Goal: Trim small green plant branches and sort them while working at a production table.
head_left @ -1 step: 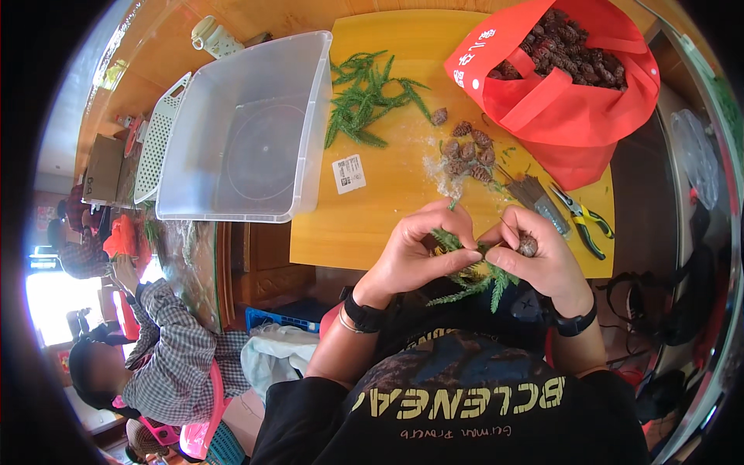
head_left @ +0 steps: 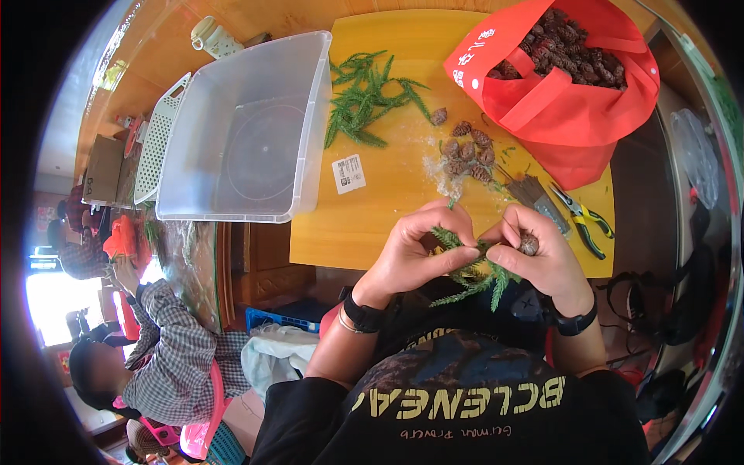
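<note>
Close in front of my body, just over the table's near edge, both hands work on a green artificial-looking pine sprig [head_left: 457, 295]. My left hand [head_left: 425, 246] is closed on it, thumb and fingers pinched at its middle. Fingertips of my right hand [head_left: 542, 252] meet them there, thumb and fingers also closed on the sprig. A brown pine cone [head_left: 528, 245] sits against the right hand's fingers. The exact grip point is hidden between the fingertips. On the table beyond lie several loose pine cones [head_left: 469, 149] and a bundle of thin brown stems or wires [head_left: 528, 190].
Pliers with black and yellow handles [head_left: 585, 222] lie at the right. A red bag [head_left: 577, 132] full of pine cones stands at the back right. Green sprigs [head_left: 360, 105], a white label [head_left: 349, 173] and a clear plastic bin [head_left: 232, 147] are leftward. Another person [head_left: 174, 353] sits at far left.
The green tips of the sprig below my hands have shifted very slightly to the right. Both hands keep nearly the same place and grip.
</note>
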Motion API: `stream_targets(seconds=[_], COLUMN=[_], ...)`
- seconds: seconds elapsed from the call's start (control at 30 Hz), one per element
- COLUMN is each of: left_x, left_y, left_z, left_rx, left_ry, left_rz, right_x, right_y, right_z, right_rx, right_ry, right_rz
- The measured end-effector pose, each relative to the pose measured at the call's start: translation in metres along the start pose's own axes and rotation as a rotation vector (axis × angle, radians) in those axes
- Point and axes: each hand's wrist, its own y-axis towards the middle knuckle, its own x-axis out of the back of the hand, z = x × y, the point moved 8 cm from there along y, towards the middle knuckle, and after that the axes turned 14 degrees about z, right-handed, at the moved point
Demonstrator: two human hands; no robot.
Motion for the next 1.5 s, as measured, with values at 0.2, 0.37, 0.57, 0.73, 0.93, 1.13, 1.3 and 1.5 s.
stream_targets(seconds=[0.2,0.37,0.57,0.73,0.93,1.13,1.3,1.5], left_x=[0.004,0.013,0.025,0.024,0.023,0.021,0.021,0.02], left_y=[-0.006,-0.014,-0.022,-0.023,-0.024,-0.023,-0.02,-0.017], left_z=[0.009,0.014,0.003,-0.002,-0.007,-0.006,-0.007,-0.002], left_rx=[0.077,0.107,0.021,-0.023,-0.067,-0.055,-0.119,-0.135], left_ry=[-0.287,-0.184,-0.046,0.017,-0.043,-0.053,-0.15,-0.339], left_rz=[-0.139,-0.241,-0.49,-0.523,-0.493,-0.497,-0.536,-0.519], right_x=[0.007,0.027,0.002,-0.032,-0.025,-0.029,-0.023,-0.054], right_y=[-0.002,-0.013,-0.026,-0.006,-0.005,0.002,-0.001,0.002], right_z=[0.004,0.03,0.044,0.03,0.037,0.009,0.006,0.036], right_rx=[-0.032,0.216,0.349,0.183,0.288,0.115,0.286,0.487], right_ry=[-0.035,-0.429,-0.169,0.07,-0.353,0.037,0.203,-0.814], right_rz=[-0.004,-0.347,-0.188,0.012,-0.168,-0.088,-0.122,0.006])
